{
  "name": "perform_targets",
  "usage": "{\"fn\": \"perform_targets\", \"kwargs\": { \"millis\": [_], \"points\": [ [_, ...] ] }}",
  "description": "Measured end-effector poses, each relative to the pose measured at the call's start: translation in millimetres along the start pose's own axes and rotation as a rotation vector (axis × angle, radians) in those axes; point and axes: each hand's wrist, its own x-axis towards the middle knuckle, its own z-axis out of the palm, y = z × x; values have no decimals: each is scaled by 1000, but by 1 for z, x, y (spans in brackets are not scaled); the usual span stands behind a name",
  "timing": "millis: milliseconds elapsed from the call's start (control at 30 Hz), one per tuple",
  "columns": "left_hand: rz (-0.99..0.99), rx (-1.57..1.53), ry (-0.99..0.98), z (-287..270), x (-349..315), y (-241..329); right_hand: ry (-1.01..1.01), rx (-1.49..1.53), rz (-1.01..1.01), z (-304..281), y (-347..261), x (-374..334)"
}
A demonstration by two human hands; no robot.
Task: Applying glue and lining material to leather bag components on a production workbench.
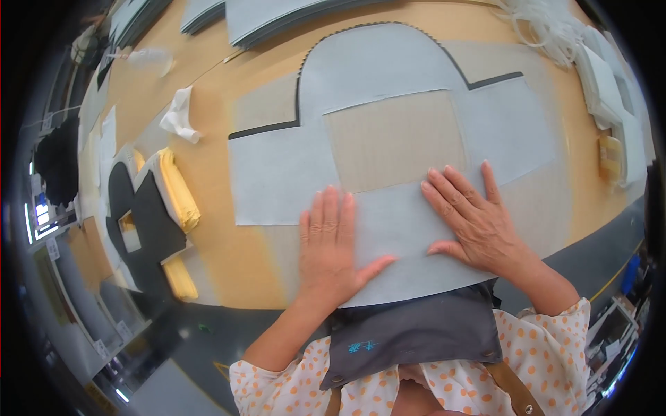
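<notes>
A large pale grey-blue cut panel [385,66] lies flat on the table, with a roughly square opening in its middle. Dark edging with small notches runs round its domed far end and along its two stepped shoulders. My left hand [329,239] rests flat on the near part of the panel, fingers stretched forward and thumb out to the right. On the panel's near right part lies my right hand [468,218], palm down with its fingers spread. Neither hand holds anything. Through the opening shows a beige surface [395,139].
Stacked grey panels [277,21] sit at the far edge. Left are dark cut pieces with folded yellow material [177,191], a crumpled white scrap [180,114] and a clear bottle [149,61]. White stacked pieces [607,90], a yellowish block [610,158] and translucent strips [541,24] lie right.
</notes>
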Motion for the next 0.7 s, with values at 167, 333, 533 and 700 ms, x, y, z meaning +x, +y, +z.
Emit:
{"fn": "perform_targets", "kwargs": {
  "millis": [167, 333, 533, 700],
  "points": [
    [-77, 54, -17, -1, -4, -1, 6, -14, 143, -4, 14, -15],
    [-62, 66, -46, -5, -2, 1, 8, -42, 195, -9, 22, -27],
    [-37, 42, -34, -2, -2, 0, 0, -55, 161, -7, 25, -28],
    [-26, 62, 6, -3, -4, 1, 27, -31, 126, -8, 26, -32]
  ]
}}
